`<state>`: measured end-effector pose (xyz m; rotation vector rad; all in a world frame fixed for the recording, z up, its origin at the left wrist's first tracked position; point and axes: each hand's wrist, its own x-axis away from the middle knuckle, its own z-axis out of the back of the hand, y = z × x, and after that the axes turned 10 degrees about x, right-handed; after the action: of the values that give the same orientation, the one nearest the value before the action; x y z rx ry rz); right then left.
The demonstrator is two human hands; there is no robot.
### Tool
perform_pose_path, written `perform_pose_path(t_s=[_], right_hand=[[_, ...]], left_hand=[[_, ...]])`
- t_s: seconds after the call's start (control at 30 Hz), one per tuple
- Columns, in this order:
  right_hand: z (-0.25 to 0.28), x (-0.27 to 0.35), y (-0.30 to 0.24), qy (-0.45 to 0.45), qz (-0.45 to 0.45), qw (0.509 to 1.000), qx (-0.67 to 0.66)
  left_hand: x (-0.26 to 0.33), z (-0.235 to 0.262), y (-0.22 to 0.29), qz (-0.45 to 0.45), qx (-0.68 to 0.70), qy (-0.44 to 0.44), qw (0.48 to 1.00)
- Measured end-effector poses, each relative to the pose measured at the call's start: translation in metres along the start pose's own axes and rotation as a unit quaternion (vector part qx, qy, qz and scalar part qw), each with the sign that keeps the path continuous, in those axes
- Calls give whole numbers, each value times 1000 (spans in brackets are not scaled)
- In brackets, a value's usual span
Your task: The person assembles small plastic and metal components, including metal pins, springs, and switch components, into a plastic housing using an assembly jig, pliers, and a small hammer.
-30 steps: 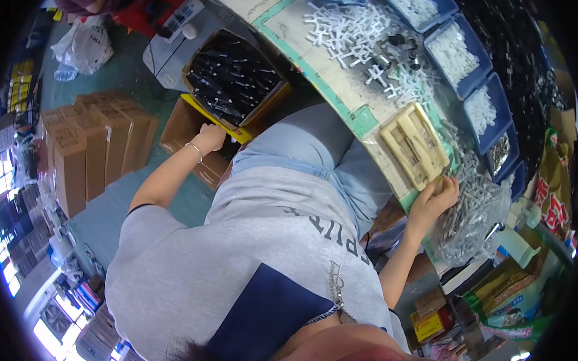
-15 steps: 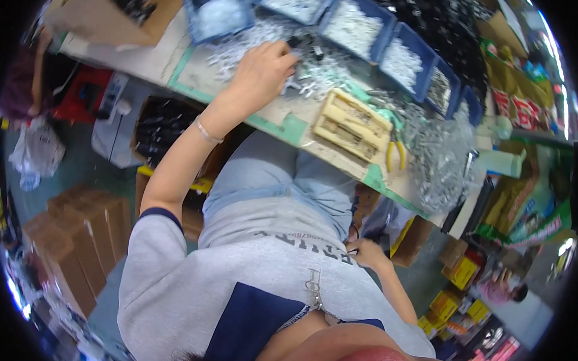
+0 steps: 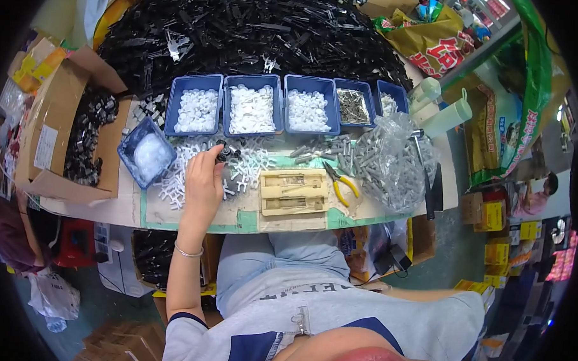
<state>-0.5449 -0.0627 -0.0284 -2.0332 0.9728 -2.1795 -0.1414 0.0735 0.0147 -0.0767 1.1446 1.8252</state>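
My left hand reaches over the near left part of the table, fingers together. Its fingertips press on a small black part whose exact kind I cannot make out. Around it spreads a heap of white branched plastic pieces. Of my right arm, the forearm shows at the lower right, by my waist; the hand is mostly hidden by the shirt, its fingers unseen. A cream jig with two slots lies to the right of my left hand, and yellow-handled pliers rest beside it.
Blue bins of white pieces and metal pins line the table's middle. Behind rises a large pile of black parts. A tilted blue tray and an open carton stand left; a clear bag and hammer lie right.
The view has swung, so the table sits lower and more level and the black pile shows. My left hand stays at the black parts. My right hand has slipped mostly out of sight.
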Motion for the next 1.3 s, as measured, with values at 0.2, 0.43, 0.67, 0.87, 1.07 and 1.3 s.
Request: perform_pose_path(t_s=[0.2, 0.43, 0.67, 0.87, 1.07, 1.3], right_hand=[[149, 148, -16, 521, 102, 844, 74], [381, 164, 47, 777, -4, 607, 169], [471, 122, 82, 696, -146, 611, 347], [441, 136, 50, 814, -1, 500, 296], [326, 117, -25, 780, 116, 577, 214], [199, 38, -74, 648, 87, 739, 164]], left_hand=[[8, -15, 13, 77, 158, 57, 983], [14, -27, 10, 179, 354, 102, 912], [17, -17, 12, 207, 362, 108, 902], [20, -8, 4, 293, 452, 160, 827], [32, -6, 11, 301, 478, 143, 813], [61, 4, 20, 257, 429, 114, 858]])
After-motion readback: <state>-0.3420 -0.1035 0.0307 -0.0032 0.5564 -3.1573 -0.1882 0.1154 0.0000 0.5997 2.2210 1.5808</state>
